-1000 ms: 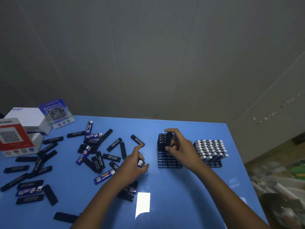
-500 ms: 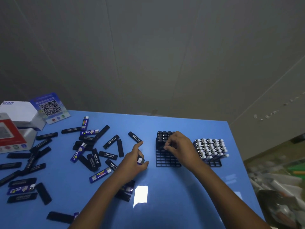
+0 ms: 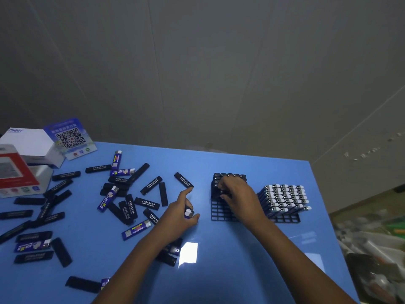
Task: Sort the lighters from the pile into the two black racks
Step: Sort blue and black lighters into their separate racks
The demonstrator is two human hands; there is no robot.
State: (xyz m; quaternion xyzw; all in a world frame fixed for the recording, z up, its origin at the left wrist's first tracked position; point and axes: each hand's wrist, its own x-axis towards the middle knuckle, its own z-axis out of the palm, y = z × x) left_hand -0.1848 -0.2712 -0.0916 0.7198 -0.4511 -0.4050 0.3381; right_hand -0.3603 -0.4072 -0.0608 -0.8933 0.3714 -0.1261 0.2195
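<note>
Two black grid racks stand on the blue table. The left rack (image 3: 221, 212) holds black lighters (image 3: 230, 175) in its far rows. The right rack (image 3: 285, 218) is nearly full of blue lighters with silver tops (image 3: 283, 196). My right hand (image 3: 240, 195) rests on the left rack, fingers curled on a black lighter set among the standing ones. My left hand (image 3: 178, 218) grips a blue lighter (image 3: 189, 213), its index finger stretched toward a lone black lighter (image 3: 183, 179). The pile of black and blue lighters (image 3: 128, 194) lies scattered to the left.
A white box (image 3: 28, 143), a blue QR-code card (image 3: 70, 138) and a red-and-white box (image 3: 13, 172) stand at the far left corner. More lighters (image 3: 168, 253) lie under my left forearm. The table's right edge (image 3: 324, 216) drops off to clutter on the floor.
My right hand has brought a black lighter down into the left rack and now sits low on it. My left hand has kept the blue lighter in about the same place.
</note>
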